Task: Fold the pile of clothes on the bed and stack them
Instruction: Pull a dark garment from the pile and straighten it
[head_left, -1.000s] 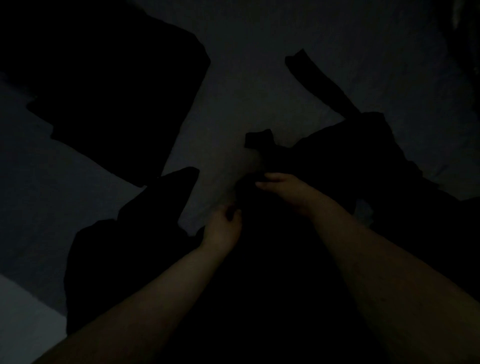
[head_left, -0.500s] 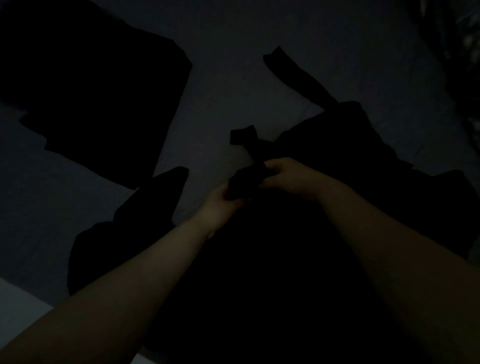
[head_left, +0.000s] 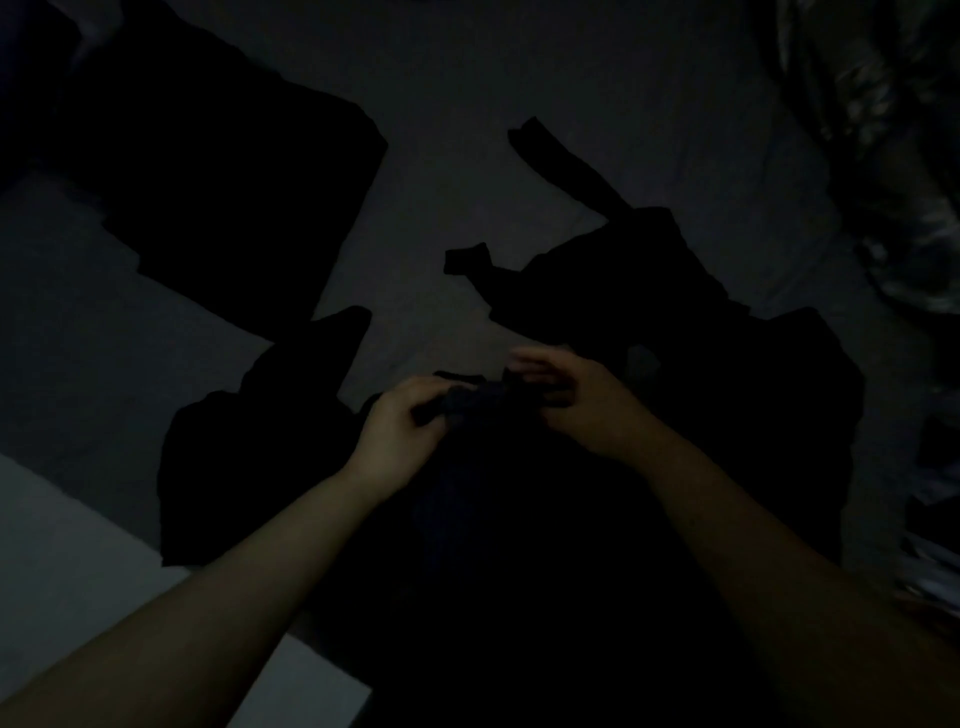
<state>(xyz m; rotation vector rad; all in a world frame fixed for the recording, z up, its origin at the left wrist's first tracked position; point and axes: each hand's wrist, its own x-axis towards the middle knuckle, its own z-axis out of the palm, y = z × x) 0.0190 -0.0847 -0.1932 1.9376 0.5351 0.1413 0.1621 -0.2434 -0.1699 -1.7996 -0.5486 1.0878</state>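
Hands (head_left: 498, 410) gripping dark garment (head_left: 467, 402); pale bed sheet (head_left: 441, 197), dim room.

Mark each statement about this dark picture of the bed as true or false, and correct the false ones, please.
1. Both hands are at one bunched piece of dark cloth. True: the left hand grips the dark cloth, and the right hand touches it from the other side.
2. The flat dark garment lies at the upper right of the bed. False: it lies at the upper left.
3. The hands wear gloves. False: both hands and forearms are bare.
4. A narrow dark strip reaches out over the pale bed sheet beyond the hands. True.
5. The bed sheet is bright red. False: it looks pale grey in this dim light.
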